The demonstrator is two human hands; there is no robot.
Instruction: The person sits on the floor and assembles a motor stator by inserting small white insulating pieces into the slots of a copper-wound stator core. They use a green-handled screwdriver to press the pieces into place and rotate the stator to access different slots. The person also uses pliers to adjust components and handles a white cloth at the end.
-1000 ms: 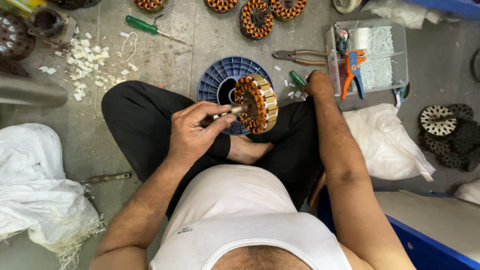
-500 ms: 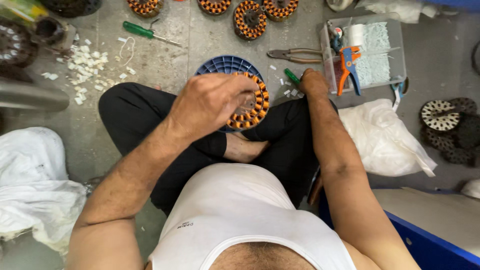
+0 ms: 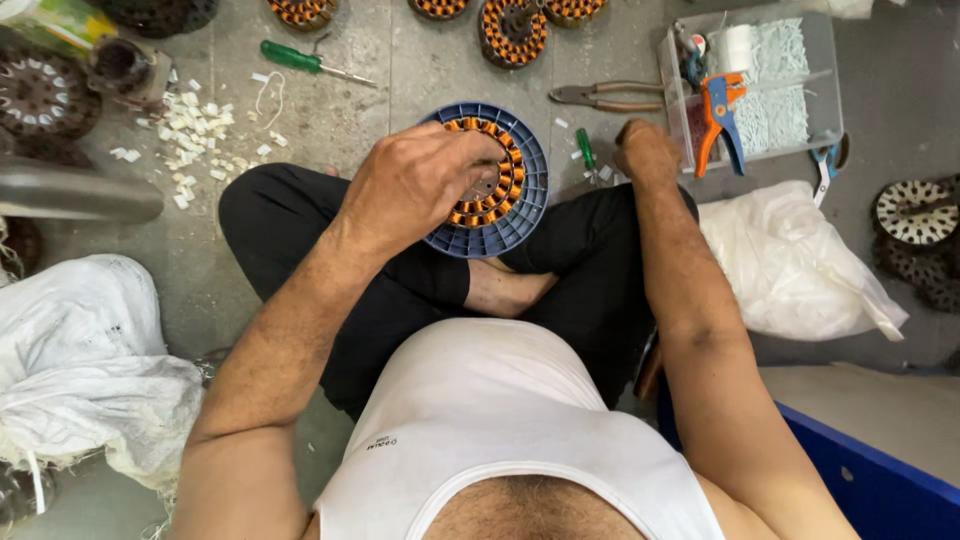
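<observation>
Copper-wound stator (image 3: 492, 185) under left hand (image 3: 415, 185); four more stators beyond.

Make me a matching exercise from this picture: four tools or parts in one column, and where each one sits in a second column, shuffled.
Things:
1. green-handled screwdriver
2. pliers
3. copper-wound stator
4. orange-handled tool

Places:
A. under the left hand, on the blue disc
B. in the clear plastic tray
C. on the floor above the white scraps
D. on the floor just left of the tray

Pairs: 1-C, 2-D, 3-A, 4-B
</observation>
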